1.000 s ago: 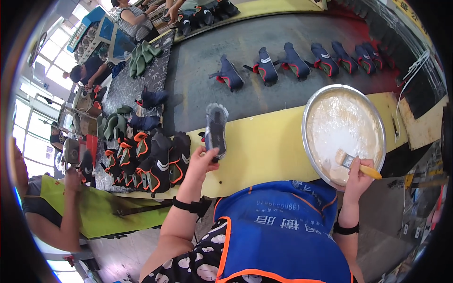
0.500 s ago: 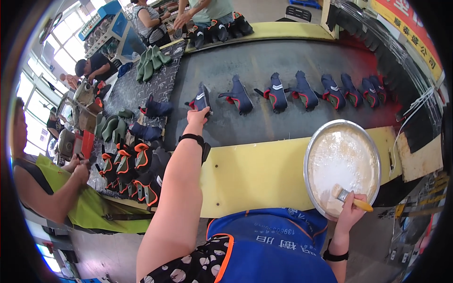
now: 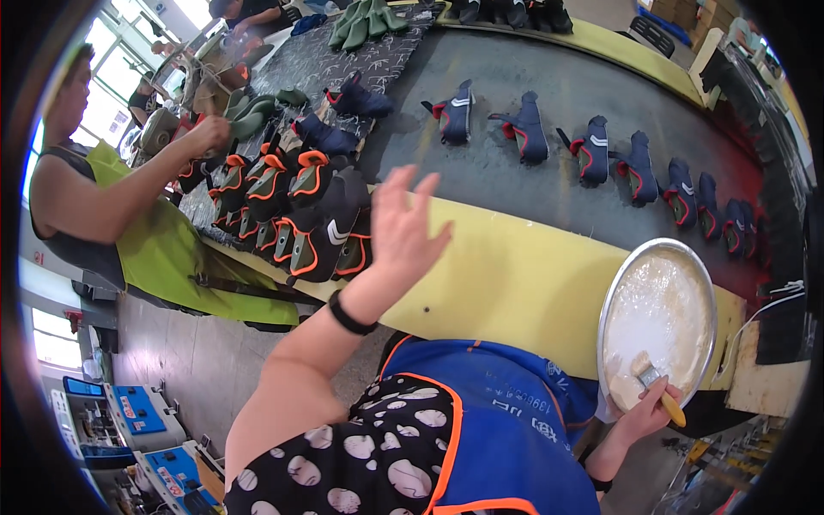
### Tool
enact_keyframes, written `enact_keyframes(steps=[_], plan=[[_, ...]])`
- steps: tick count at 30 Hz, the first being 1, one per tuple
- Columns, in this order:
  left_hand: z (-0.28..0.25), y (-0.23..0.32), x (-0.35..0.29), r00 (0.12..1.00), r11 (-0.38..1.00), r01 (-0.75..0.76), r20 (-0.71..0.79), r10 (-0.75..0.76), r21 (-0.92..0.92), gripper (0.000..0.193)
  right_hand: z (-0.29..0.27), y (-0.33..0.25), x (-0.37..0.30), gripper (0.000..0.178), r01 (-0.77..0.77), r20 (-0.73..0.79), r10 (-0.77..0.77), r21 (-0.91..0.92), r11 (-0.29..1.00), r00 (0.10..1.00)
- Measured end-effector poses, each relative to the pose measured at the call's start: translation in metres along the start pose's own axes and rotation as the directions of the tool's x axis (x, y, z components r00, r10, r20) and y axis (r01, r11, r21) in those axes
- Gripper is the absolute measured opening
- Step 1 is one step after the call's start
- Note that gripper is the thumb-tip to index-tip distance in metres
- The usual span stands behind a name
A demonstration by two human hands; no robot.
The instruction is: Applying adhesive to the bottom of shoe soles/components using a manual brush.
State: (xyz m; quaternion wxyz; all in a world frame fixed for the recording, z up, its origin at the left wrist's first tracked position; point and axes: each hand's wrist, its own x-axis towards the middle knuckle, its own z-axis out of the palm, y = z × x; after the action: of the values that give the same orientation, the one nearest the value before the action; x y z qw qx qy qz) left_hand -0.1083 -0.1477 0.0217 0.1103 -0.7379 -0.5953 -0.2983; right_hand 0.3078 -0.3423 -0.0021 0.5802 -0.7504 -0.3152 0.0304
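My left hand point(image 3: 402, 225) is raised above the yellow table edge point(image 3: 502, 270), fingers spread and holding nothing. Close beside it on the left stand several black shoe uppers with orange trim point(image 3: 307, 236). My right hand point(image 3: 650, 414) grips the yellow handle of a paintbrush point(image 3: 672, 408). The brush's pale bristles rest over a round metal basin point(image 3: 602, 330) coated with a white, paste-like substance. Beyond the yellow edge, several navy shoe uppers with red lining stand in a row on the dark conveyor belt point(image 3: 489, 197); the leftmost navy upper point(image 3: 457, 114) has white stripes.
A co-worker in a lime-green apron point(image 3: 159, 227) stands at the left, an arm over the patterned worktable point(image 3: 287, 64). Green shoe lasts point(image 3: 365, 24) and two navy uppers lie on that table. Dark curtain strips point(image 3: 742, 112) hang at the right.
My left hand has drawn back from the leftmost navy upper, which stays on the belt. The view has turned left. The co-worker's arm now reaches toward the green lasts.
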Motion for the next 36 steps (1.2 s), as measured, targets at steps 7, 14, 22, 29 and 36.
enact_keyframes(steps=[7,14,22,29,36], plan=[[-0.106,-0.062,-0.038,0.887,0.882,0.414,-0.317,-0.336,0.224,0.076,0.0,-0.003,-0.003,0.021,0.095,0.013,-0.096,0.059,0.994,0.995],[-0.091,-0.106,-0.048,0.641,0.654,0.724,0.135,-0.756,0.222,0.1,0.001,-0.008,-0.005,0.02,0.152,0.023,-0.153,0.03,0.988,0.988],[-0.103,-0.091,-0.025,0.69,0.708,0.696,0.165,-0.705,0.117,0.088,0.0,-0.006,-0.005,0.019,0.096,0.016,-0.096,0.038,0.995,0.995],[-0.077,-0.01,-0.024,0.791,0.821,0.515,0.23,-0.566,0.247,0.094,0.001,-0.006,-0.004,0.018,0.103,0.074,-0.109,0.08,0.991,0.991],[-0.039,0.0,-0.023,0.805,0.842,0.322,0.342,-0.484,0.432,0.07,0.0,-0.002,-0.007,0.019,0.035,0.0,-0.035,0.093,0.995,0.999]])
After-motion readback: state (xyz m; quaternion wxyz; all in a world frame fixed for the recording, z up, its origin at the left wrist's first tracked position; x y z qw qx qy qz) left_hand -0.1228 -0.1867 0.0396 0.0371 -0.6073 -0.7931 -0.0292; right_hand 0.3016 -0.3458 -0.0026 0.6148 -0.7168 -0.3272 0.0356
